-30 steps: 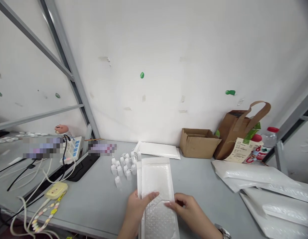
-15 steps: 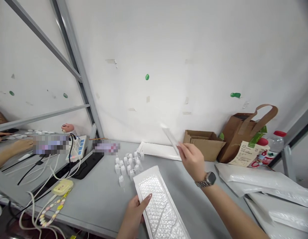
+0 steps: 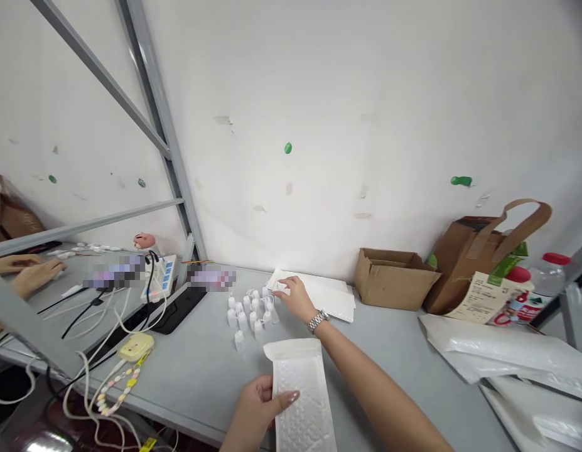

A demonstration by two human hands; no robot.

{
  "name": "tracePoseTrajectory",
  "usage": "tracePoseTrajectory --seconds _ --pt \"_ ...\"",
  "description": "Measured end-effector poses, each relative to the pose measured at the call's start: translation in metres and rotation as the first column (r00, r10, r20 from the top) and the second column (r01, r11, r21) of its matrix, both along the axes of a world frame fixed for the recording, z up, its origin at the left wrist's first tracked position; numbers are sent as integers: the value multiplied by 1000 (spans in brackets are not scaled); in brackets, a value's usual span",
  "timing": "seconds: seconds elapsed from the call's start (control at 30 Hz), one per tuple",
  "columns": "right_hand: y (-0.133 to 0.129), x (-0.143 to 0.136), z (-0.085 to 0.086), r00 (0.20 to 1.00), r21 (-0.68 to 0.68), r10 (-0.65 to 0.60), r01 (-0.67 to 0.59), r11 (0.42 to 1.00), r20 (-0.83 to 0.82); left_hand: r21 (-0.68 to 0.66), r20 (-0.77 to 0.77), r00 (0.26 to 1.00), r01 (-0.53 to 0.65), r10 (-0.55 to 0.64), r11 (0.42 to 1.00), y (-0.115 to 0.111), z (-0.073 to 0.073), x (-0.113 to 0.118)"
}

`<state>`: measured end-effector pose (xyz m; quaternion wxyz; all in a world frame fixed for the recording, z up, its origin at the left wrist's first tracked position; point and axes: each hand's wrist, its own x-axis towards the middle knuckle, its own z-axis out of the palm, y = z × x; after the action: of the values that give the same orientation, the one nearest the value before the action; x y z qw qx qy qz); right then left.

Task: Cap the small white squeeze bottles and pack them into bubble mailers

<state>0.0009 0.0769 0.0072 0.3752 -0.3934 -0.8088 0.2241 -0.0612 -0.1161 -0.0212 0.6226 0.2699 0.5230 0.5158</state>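
My left hand (image 3: 265,405) grips a white bubble mailer (image 3: 302,395) near the front of the table, thumb across its face. The mailer's top end lies toward the bottles, and its lower end runs out of view. My right hand (image 3: 295,296), wearing a metal-band watch (image 3: 317,321), reaches to the back right of a group of small white dropper bottles (image 3: 246,317). Its thumb and forefinger are slightly apart beside the nearest bottle (image 3: 272,310); I see nothing held between them. Behind that hand lies a stack of flat white sheets or envelopes (image 3: 331,298).
A cardboard box (image 3: 397,285), a brown paper bag (image 3: 453,267) and a red-capped bottle (image 3: 549,276) stand at the back right. White mailers (image 3: 502,345) lie at the right. Cables, a power strip (image 3: 161,279) and another person's hands (image 3: 39,273) are at the left beyond the metal frame.
My right hand has moved left and down to the bottles; the thin white strip it held no longer shows. The mailer in my left hand has shifted lower and stands straighter. The view has turned slightly left.
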Motion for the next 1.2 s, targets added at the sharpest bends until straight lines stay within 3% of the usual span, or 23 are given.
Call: tracePoseTrajectory --seconds 0.17,0.3,0.4,0.53,0.67,0.77,0.93,1.1,1.2 --pt "3 -7 -5 993 -76 -83 77 994 -88 -6 -73 994 -76 76 997 2 -6 -5" --pt "-5 12 9 976 -86 -134 121 989 -173 27 -71 991 -112 114 993 7 -8 -8" --pt "-24 35 29 960 -108 -139 116 987 -244 48 -37 993 -113 115 992 11 -7 -6" --pt "-70 66 49 936 -103 -34 -2 995 -350 85 -57 995 -79 84 993 15 -2 -1" --pt "-109 93 49 973 67 0 16 998 -231 137 -99 995 46 -33 990 15 7 2" --pt "-118 108 44 981 -50 -48 39 998 -188 147 -98 992 96 -82 984 13 12 6" --pt "-117 121 37 982 -308 -106 53 950 -158 147 -73 994 86 -75 985 12 9 12" --pt "-120 124 33 1000 -241 -20 18 970 -8 120 -128 992 6 9 993 10 5 15" --pt "-120 124 33 985 -210 128 -101 972 114 131 -149 987 -45 64 990 8 8 19"
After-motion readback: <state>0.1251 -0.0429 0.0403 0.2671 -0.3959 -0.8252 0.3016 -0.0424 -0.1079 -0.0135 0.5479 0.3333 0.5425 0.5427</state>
